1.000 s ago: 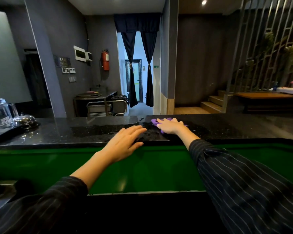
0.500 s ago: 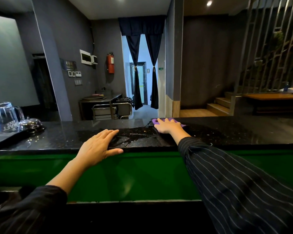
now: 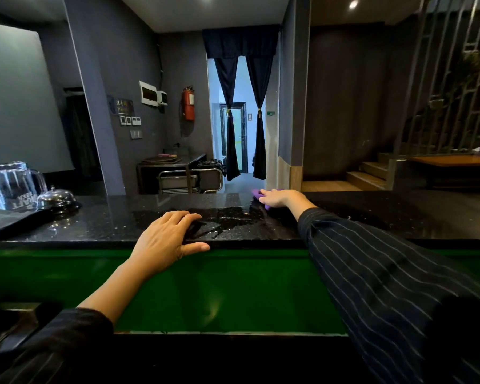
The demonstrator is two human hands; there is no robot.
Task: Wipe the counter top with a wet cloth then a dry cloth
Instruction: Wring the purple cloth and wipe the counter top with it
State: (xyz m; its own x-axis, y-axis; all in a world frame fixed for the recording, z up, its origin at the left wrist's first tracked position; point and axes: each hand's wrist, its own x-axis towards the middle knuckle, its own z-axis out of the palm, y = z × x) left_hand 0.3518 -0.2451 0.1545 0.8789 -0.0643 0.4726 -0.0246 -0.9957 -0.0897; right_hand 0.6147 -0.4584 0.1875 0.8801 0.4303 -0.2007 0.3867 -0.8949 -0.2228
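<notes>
sleeves: dark pinstriped sleeves (image 3: 372, 273) on both arms, the left one pushed up the forearm, the right one reaching the wrist.
front panel: glossy green panel (image 3: 233, 286) below the counter edge.
left hand (image 3: 165, 239): rests on the near edge of the counter, fingers relaxed and spread on top, thumb over the edge, holding nothing.
counter: black speckled stone counter (image 3: 108, 220), running across the whole view.
wet patch: streaky film of water (image 3: 227, 217) between the two hands.
right hand (image 3: 277, 197): well apart from the left, at the counter's far edge, fingers laid out flat and pressing on the cloth.
cloth: small purple cloth (image 3: 257, 194), mostly under the right hand, its corner showing at the fingertips.
left end: dark folded cloth (image 3: 6, 221), clear glass pitcher (image 3: 11, 184) and a shiny silver dome (image 3: 56, 198) just beside it.
beyond: steel trolley (image 3: 189, 176), red fire extinguisher (image 3: 188, 103) on the grey wall, dark tied-back curtains (image 3: 240, 106) at a doorway, wooden steps (image 3: 369, 173) to the right.
</notes>
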